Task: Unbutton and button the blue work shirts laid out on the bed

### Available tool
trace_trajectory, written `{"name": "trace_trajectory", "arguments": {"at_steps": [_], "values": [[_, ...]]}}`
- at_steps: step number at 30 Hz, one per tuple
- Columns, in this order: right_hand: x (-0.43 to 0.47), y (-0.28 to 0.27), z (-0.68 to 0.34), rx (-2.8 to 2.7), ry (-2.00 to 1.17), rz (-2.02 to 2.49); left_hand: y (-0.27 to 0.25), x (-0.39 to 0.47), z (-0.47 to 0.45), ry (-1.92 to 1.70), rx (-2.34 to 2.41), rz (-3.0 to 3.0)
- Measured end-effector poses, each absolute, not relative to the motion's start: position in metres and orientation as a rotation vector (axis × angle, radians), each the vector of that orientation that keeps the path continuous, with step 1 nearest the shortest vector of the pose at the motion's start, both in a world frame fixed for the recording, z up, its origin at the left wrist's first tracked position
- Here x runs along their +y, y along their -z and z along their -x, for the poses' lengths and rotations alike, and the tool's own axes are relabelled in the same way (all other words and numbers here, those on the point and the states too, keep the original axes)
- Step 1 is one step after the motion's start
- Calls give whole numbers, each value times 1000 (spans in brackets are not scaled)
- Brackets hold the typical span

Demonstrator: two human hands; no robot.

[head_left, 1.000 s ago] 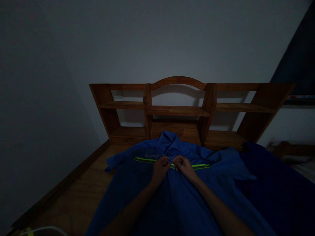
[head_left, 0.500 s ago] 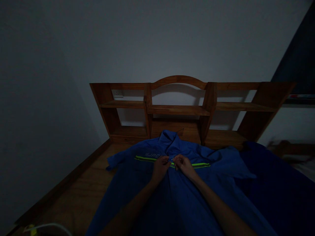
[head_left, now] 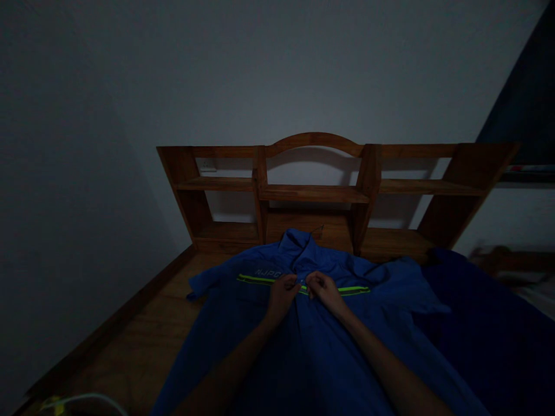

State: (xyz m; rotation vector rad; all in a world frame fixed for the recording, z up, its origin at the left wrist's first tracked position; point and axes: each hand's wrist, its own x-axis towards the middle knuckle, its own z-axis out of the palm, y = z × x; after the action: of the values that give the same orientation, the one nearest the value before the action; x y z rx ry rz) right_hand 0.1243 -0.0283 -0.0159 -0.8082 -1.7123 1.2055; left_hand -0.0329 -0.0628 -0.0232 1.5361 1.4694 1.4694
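Note:
A blue short-sleeved shirt (head_left: 347,335) lies spread out, collar pointing away from me, with a yellow-green stripe and pale lettering across the chest. At the front placket, level with the stripe, my left hand (head_left: 282,294) pinches the left side of the cloth. Just to its right, my right hand (head_left: 324,290) has its fingers curled closed on the placket's other side. A tiny pale spot, perhaps a button, shows between the fingertips; it is too small and dark to be sure.
Behind the collar stands a wooden shelf headboard (head_left: 314,194) against the wall. Dark blue cloth (head_left: 489,341) lies at the right. Wooden boards (head_left: 143,323) show at the left, with a pale cable (head_left: 95,396) in the near left corner. The room is dim.
Both hands stay at the same place on the placket. The right fingers have shifted very slightly; the shirt lies as before.

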Motion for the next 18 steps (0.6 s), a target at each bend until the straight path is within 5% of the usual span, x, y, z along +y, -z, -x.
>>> {"name": "trace_trajectory", "arguments": {"at_steps": [18], "values": [[-27,17,-122,-1689,-1235,827,29,-61,33,-1471,1453,-1558]]}}
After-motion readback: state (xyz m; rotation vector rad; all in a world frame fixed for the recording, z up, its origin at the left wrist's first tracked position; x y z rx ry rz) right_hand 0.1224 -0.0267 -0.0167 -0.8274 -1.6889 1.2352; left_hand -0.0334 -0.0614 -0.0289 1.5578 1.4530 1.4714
